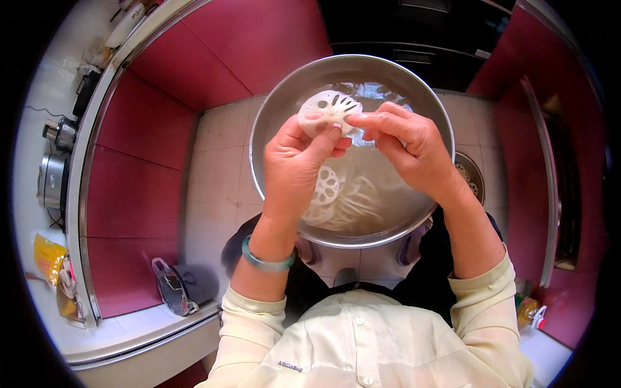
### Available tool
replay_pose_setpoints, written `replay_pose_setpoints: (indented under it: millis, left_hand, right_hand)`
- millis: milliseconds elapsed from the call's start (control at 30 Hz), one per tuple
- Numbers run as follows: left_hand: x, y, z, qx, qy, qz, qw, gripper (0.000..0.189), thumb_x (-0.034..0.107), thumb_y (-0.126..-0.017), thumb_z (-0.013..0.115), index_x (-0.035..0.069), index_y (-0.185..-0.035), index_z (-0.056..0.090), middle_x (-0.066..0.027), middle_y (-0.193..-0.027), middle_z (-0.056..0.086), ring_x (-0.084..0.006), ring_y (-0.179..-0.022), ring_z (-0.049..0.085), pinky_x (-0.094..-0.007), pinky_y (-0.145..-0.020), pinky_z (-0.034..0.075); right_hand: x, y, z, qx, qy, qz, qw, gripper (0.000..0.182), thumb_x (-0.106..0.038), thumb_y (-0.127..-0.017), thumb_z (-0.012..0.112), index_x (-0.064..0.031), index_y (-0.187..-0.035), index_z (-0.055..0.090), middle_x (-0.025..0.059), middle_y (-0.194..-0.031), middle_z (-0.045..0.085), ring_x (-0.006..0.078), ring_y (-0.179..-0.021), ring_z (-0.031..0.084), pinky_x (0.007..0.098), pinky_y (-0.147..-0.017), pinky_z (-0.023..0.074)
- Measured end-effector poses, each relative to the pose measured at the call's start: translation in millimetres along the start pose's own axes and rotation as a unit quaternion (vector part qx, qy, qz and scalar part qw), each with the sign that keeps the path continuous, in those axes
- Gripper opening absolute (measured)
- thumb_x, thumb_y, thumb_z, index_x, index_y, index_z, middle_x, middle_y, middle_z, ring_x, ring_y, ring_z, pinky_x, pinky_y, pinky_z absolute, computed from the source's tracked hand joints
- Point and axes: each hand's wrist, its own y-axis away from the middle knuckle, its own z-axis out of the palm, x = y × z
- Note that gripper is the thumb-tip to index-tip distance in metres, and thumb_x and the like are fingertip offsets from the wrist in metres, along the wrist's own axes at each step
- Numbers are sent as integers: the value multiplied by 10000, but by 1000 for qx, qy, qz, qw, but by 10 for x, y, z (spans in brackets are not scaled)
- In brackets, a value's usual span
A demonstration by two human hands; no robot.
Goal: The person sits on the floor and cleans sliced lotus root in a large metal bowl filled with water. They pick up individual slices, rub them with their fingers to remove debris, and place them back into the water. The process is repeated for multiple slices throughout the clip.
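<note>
A round white lotus root slice (335,107) with several holes is held above a large round metal basin (286,87). My left hand (301,155) grips its lower left edge, the thumb lying across the face. The index fingertip of my right hand (407,140) touches the slice by a hole at its right edge; the other fingers are curled, and whether they grip anything is unclear. Cloudy water fills the basin below both hands. More lotus root slices (351,203) lie in it, near the side closest to me, partly behind my left wrist.
To the right of the basin, a smaller metal bowl (478,167) holds lotus root slices, partly hidden. A dark bin with a bag (182,286) stands at left on the tiled floor (218,160). Red cabinets (136,189) flank me. Appliances (53,182) line the left counter; an oil bottle (529,310) is at right.
</note>
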Motion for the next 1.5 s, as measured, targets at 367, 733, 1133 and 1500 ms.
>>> replay_pose_setpoints:
  millis: [367, 733, 1133, 1500]
  left_hand:
    - [-15, 4, -36, 9, -70, 81, 994, 138, 25, -872, 634, 15, -1009, 642, -58, -940, 668, -111, -815, 636, -255, -718, 543]
    - [-23, -19, -72, -8, -95, -18, 995, 112, 69, -870, 622, 19, -968, 644, -34, -901, 655, -87, -813, 611, -238, -725, 526]
    - [-204, -122, -219, -32, -147, -80, 985, 158, 54, -848, 643, 36, -1003, 618, -30, -913, 653, -106, -765, 612, -233, -681, 498]
    - [-133, -86, -178, -50, -47, -95, 993, 175, 71, -848, 658, 36, -1017, 627, -31, -930, 665, -96, -783, 612, -241, -706, 505]
  right_hand:
    - [-98, -7, 101, -70, -172, 158, 970, 428, 29, -824, 553, -129, -1222, 575, 121, -879, 621, 275, -800, 630, 308, -676, 493]
    - [39, -44, -1, -29, 172, -83, 981, 193, 19, -760, 584, -78, -926, 598, 102, -941, 595, 314, -879, 607, 402, -773, 494]
    - [180, -112, -65, -211, 124, 220, 944, 119, -67, -810, 623, 5, -902, 640, 148, -835, 635, 280, -798, 622, 354, -721, 499]
    - [74, 52, 101, -102, 58, 90, 989, 245, -24, -863, 571, -22, -1104, 619, 105, -909, 583, 231, -827, 593, 320, -742, 478]
